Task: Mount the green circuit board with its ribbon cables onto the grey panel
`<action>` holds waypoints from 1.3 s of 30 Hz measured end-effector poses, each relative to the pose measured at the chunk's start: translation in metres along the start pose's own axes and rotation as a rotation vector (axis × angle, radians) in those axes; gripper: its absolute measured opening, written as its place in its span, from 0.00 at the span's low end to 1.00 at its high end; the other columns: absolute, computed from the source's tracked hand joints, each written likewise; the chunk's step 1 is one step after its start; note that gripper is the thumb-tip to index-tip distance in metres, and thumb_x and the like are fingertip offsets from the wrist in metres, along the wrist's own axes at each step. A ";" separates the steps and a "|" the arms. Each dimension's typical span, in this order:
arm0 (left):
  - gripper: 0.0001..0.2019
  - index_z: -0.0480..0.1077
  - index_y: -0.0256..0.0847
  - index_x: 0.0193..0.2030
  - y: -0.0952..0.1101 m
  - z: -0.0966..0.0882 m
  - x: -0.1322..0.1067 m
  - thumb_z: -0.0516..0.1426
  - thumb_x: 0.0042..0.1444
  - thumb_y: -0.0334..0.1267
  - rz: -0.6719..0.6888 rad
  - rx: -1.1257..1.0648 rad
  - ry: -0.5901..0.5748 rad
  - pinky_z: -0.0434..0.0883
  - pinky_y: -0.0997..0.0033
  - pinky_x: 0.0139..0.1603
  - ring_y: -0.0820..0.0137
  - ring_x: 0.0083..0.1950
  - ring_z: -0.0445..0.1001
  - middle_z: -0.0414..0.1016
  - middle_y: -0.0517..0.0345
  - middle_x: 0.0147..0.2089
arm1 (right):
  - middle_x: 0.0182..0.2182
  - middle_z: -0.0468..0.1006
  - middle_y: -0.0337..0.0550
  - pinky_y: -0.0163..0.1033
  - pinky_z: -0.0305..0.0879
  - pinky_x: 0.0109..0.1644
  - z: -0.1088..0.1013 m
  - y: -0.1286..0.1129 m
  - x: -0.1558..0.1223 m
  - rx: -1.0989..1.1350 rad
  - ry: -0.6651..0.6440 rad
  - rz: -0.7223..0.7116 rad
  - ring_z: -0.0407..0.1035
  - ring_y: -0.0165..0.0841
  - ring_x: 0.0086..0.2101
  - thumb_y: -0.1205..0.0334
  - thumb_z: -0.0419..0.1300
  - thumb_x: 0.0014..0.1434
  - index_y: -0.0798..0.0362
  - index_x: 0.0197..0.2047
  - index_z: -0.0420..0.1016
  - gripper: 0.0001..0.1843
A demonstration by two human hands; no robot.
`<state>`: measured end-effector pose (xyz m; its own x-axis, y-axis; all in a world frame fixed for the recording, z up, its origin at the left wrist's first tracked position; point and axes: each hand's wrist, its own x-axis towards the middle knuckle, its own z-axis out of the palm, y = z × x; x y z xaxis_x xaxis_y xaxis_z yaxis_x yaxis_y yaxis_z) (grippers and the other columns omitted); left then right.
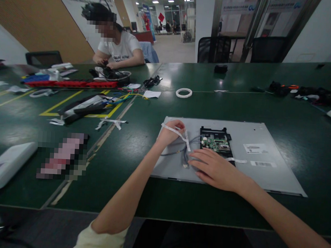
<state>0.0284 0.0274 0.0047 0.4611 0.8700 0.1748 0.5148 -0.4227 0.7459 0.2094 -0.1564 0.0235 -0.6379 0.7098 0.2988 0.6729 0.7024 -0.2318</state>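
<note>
A grey metal panel (265,170) lies flat on the dark green table (210,108) in front of me. A green circuit board (216,143) in a black frame sits near its middle. Grey wires (180,150) run from the board toward the panel's left side. My left hand (169,132) is closed in a pinch on a strip of white tape (178,134) that stretches across the wires. My right hand (214,169) lies flat on the panel just below the board, fingers stretched out and pressing on the wire ends.
A roll of white tape (183,92) lies beyond the panel. Another person (118,43) works at the far left among cables, a red strip (73,84) and tools. A white device (5,165) lies at my near left. More tools (303,91) sit far right.
</note>
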 end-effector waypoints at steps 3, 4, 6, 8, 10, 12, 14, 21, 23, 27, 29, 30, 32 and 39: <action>0.06 0.71 0.35 0.32 0.000 0.005 0.000 0.58 0.47 0.35 0.035 -0.008 0.030 0.66 0.76 0.31 0.73 0.30 0.71 0.74 0.57 0.30 | 0.58 0.64 0.47 0.50 0.52 0.63 -0.001 0.000 0.000 0.001 0.024 -0.016 0.55 0.38 0.59 0.63 0.51 0.62 0.53 0.56 0.66 0.19; 0.06 0.71 0.35 0.31 0.002 0.005 0.000 0.58 0.47 0.35 0.035 -0.026 0.041 0.66 0.76 0.31 0.73 0.31 0.71 0.74 0.57 0.29 | 0.57 0.64 0.47 0.50 0.52 0.63 -0.001 0.000 0.000 0.002 0.032 -0.022 0.55 0.38 0.58 0.63 0.51 0.62 0.53 0.55 0.66 0.18; 0.05 0.71 0.35 0.30 0.010 0.002 -0.001 0.58 0.47 0.35 0.026 -0.098 0.057 0.66 0.76 0.31 0.74 0.30 0.70 0.73 0.58 0.28 | 0.56 0.66 0.48 0.50 0.54 0.62 -0.002 0.001 0.000 0.005 0.052 -0.032 0.56 0.38 0.58 0.64 0.51 0.62 0.54 0.54 0.67 0.18; 0.06 0.71 0.35 0.30 0.021 -0.005 -0.002 0.59 0.47 0.36 0.009 -0.238 0.042 0.65 0.77 0.30 0.75 0.29 0.69 0.72 0.59 0.27 | 0.55 0.67 0.49 0.50 0.55 0.61 -0.001 0.002 0.000 0.005 0.071 -0.038 0.57 0.38 0.57 0.65 0.51 0.62 0.55 0.54 0.68 0.17; 0.08 0.71 0.35 0.32 0.034 -0.014 -0.005 0.61 0.46 0.38 -0.033 -0.444 -0.005 0.65 0.78 0.30 0.77 0.29 0.69 0.72 0.59 0.29 | 0.54 0.68 0.50 0.49 0.56 0.61 -0.001 0.003 -0.001 0.008 0.090 -0.033 0.58 0.38 0.56 0.66 0.51 0.62 0.57 0.53 0.68 0.17; 0.09 0.71 0.35 0.33 0.044 -0.022 -0.009 0.62 0.46 0.38 -0.125 -0.604 -0.106 0.66 0.77 0.30 0.77 0.28 0.69 0.72 0.60 0.28 | 0.52 0.69 0.50 0.49 0.57 0.61 -0.001 0.004 -0.001 0.012 0.108 -0.016 0.60 0.37 0.54 0.67 0.50 0.62 0.58 0.52 0.69 0.16; 0.09 0.71 0.35 0.33 0.050 -0.026 -0.012 0.62 0.46 0.37 -0.198 -0.680 -0.176 0.67 0.77 0.29 0.78 0.26 0.69 0.71 0.61 0.27 | 0.51 0.70 0.50 0.49 0.58 0.59 -0.001 0.005 -0.001 0.019 0.132 -0.004 0.61 0.37 0.53 0.67 0.49 0.63 0.58 0.51 0.69 0.16; 0.03 0.71 0.34 0.31 0.041 -0.013 -0.015 0.60 0.48 0.30 -0.333 -0.535 -0.220 0.69 0.76 0.27 0.76 0.25 0.72 0.73 0.58 0.25 | 0.47 0.72 0.49 0.48 0.60 0.57 -0.002 0.002 -0.001 0.040 0.185 0.040 0.63 0.37 0.50 0.67 0.50 0.62 0.57 0.48 0.71 0.14; 0.02 0.70 0.34 0.31 0.038 -0.010 -0.014 0.60 0.49 0.29 -0.368 -0.521 -0.201 0.70 0.76 0.27 0.75 0.25 0.72 0.73 0.58 0.24 | 0.48 0.71 0.50 0.47 0.60 0.58 -0.002 0.002 -0.001 0.028 0.199 0.057 0.62 0.37 0.52 0.68 0.50 0.61 0.58 0.50 0.70 0.16; 0.01 0.70 0.34 0.30 0.035 -0.007 -0.014 0.59 0.50 0.28 -0.388 -0.499 -0.175 0.71 0.77 0.28 0.75 0.26 0.74 0.74 0.58 0.24 | 0.53 0.68 0.50 0.48 0.57 0.60 0.001 0.003 -0.001 -0.001 0.173 0.064 0.58 0.37 0.55 0.70 0.50 0.59 0.58 0.55 0.67 0.20; 0.01 0.70 0.34 0.30 0.034 -0.006 -0.014 0.59 0.50 0.28 -0.376 -0.483 -0.176 0.71 0.77 0.27 0.75 0.25 0.74 0.74 0.58 0.24 | 0.55 0.67 0.49 0.49 0.54 0.62 0.003 0.004 -0.001 -0.012 0.145 0.066 0.57 0.37 0.57 0.69 0.49 0.60 0.57 0.56 0.66 0.21; 0.01 0.70 0.33 0.30 0.033 -0.005 -0.014 0.59 0.50 0.28 -0.370 -0.475 -0.178 0.71 0.77 0.27 0.75 0.25 0.74 0.74 0.58 0.23 | 0.56 0.66 0.48 0.49 0.53 0.63 0.003 0.004 -0.001 -0.019 0.134 0.072 0.56 0.37 0.58 0.68 0.49 0.61 0.56 0.57 0.66 0.21; 0.01 0.70 0.33 0.30 0.031 -0.004 -0.014 0.59 0.51 0.28 -0.368 -0.462 -0.175 0.71 0.77 0.26 0.76 0.24 0.73 0.73 0.58 0.22 | 0.57 0.66 0.46 0.51 0.50 0.64 0.005 0.005 0.000 -0.041 0.113 0.096 0.55 0.37 0.59 0.65 0.48 0.62 0.55 0.57 0.65 0.21; 0.01 0.69 0.33 0.31 0.027 -0.002 -0.014 0.59 0.51 0.28 -0.363 -0.445 -0.162 0.70 0.79 0.24 0.76 0.23 0.73 0.74 0.58 0.22 | 0.60 0.63 0.44 0.53 0.39 0.66 0.005 0.006 0.013 -0.134 0.011 0.155 0.49 0.38 0.61 0.59 0.44 0.65 0.55 0.60 0.63 0.23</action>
<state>0.0343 0.0040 0.0236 0.4351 0.8742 -0.2157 0.3234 0.0719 0.9435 0.2033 -0.1423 0.0212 -0.5191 0.8077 0.2795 0.8070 0.5709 -0.1511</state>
